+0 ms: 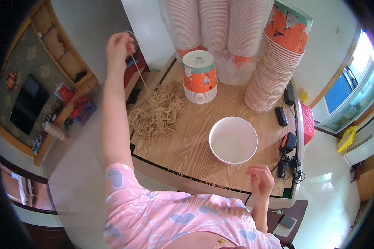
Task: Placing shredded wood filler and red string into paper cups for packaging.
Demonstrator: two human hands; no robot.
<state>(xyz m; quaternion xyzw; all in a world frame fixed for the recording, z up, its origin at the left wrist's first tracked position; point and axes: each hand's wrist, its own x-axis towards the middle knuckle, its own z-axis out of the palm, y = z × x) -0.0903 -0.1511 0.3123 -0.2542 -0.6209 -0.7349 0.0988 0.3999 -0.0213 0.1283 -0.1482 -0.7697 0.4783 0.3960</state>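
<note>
My left hand (119, 47) is raised at the far left, fingers pinched on a strand of tan string (141, 74). The strand runs down to a tangled heap of the same string (158, 112) on the table's left side. Near the table's front edge, my right hand (262, 180) is loosely curled, thumb apart from the fingers, with nothing seen in it. Just beyond it a white paper tub (233, 141) stands upright, its inside bare and white. Farther back is a short stack of upside-down orange and green tubs (200, 79).
A tall leaning stack of paper tubs (274, 62) and several bagged stacks (214, 29) fill the back of the wooden table (187, 145). Black adapters (288, 142) and cables lie along its right edge. A dark stool (293, 216) with a phone and keys stands at lower right.
</note>
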